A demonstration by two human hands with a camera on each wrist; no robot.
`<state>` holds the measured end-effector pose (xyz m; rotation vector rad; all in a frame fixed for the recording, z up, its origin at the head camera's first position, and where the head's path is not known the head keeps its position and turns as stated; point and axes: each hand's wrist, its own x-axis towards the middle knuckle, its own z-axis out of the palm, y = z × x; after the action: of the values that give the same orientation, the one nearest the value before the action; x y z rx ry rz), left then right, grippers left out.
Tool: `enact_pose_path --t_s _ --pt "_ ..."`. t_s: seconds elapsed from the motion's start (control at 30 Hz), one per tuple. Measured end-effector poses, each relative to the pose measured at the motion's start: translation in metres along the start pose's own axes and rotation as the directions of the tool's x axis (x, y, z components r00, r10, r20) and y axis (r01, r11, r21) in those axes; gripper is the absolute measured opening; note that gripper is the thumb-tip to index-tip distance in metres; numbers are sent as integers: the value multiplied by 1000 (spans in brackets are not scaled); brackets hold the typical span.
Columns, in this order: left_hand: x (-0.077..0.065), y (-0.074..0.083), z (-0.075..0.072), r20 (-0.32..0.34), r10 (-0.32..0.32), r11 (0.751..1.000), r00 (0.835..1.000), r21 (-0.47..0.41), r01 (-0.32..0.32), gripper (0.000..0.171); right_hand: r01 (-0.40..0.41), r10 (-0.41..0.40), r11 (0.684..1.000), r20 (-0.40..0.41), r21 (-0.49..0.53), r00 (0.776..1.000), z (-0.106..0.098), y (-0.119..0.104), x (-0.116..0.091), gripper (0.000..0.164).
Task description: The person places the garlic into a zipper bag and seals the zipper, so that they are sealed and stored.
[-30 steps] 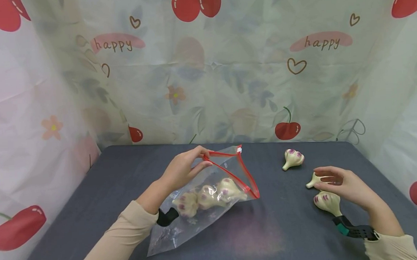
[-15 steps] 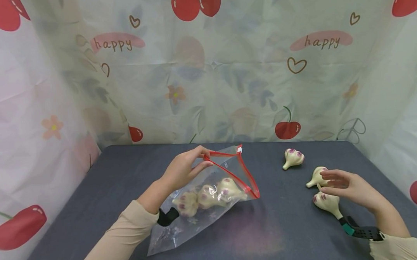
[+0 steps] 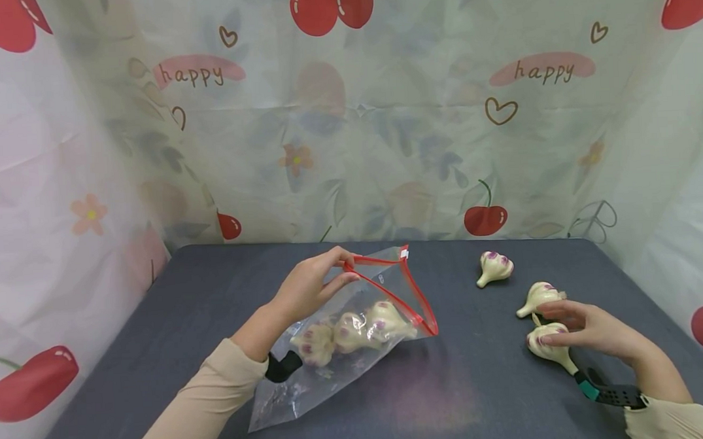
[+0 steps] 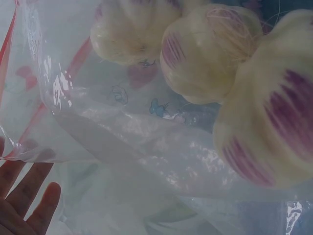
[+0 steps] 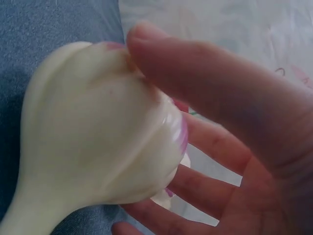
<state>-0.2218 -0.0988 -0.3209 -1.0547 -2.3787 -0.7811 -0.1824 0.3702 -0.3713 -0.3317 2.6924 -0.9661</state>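
A clear zip bag [image 3: 289,405] with a red-edged mouth leans on the table, its mouth spread toward the right. My left hand [image 3: 313,283] pinches the red rim between thumb and fingers. Three garlic bulbs in the bag [image 4: 205,54] show through the plastic, cream with purple streaks. On the right, my right hand [image 3: 606,329] is around the nearest loose garlic bulb [image 3: 560,356]. In the right wrist view the thumb lies on this bulb [image 5: 98,127], with the fingers partly hidden behind it. Just beyond lies a second loose bulb [image 3: 540,295].
A third loose garlic bulb [image 3: 495,267] lies farther back on the dark table [image 3: 470,384]. Behind and at both sides hangs a curtain [image 3: 360,140] printed with cherries and hearts. A white slider [image 3: 404,253] sits at the bag's upper corner.
My right hand has moved off the second loose garlic bulb, toward me, and its thumb and fingers have come around the nearest one. The left hand and bag have stayed in place.
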Motion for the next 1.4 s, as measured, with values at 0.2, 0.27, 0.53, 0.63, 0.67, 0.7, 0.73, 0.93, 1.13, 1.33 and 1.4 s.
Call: enact_pose_path --t_s 0.2,0.27,0.53,0.63,0.67,0.7,0.73,0.93,1.13,1.33,1.4 --pt "-1 1 0 -4 1 1000 1000 -3 -1 22 -13 13 1000 27 13 1000 2 2 -1 62" --pt "0 1 0 -5 2 1000 1000 -4 -2 22 -15 15 1000 29 14 999 2 3 -1 62" --pt "0 0 1 -7 8 1000 1000 -6 -8 21 10 -11 1000 31 26 999 3 4 -1 57" --pt "0 0 1 -8 12 1000 1000 -4 -12 22 31 -32 999 28 29 999 2 4 -2 56" --pt "0 0 1 -8 13 1000 1000 -4 -13 22 32 -32 999 23 27 999 2 4 -2 56" --pt "0 0 1 -6 12 1000 1000 -5 -12 22 31 -31 999 15 20 999 2 4 -2 56" --pt "0 0 1 -6 13 1000 1000 -7 -13 22 33 -33 999 6 11 999 2 3 -2 56" --pt "0 0 1 -8 19 1000 1000 -3 -19 22 36 -38 999 -48 -33 998 0 -1 1 56" --pt "1 1 0 -5 18 1000 1000 3 -18 22 26 -29 999 -75 -46 997 -1 -10 3 58" --pt "1 1 0 -7 17 1000 1000 5 -17 21 29 -36 998 -110 -57 993 -3 -18 5 59" --pt "1 1 0 -8 19 1000 1000 4 -18 21 39 -46 997 -124 -60 991 -3 -19 6 58"
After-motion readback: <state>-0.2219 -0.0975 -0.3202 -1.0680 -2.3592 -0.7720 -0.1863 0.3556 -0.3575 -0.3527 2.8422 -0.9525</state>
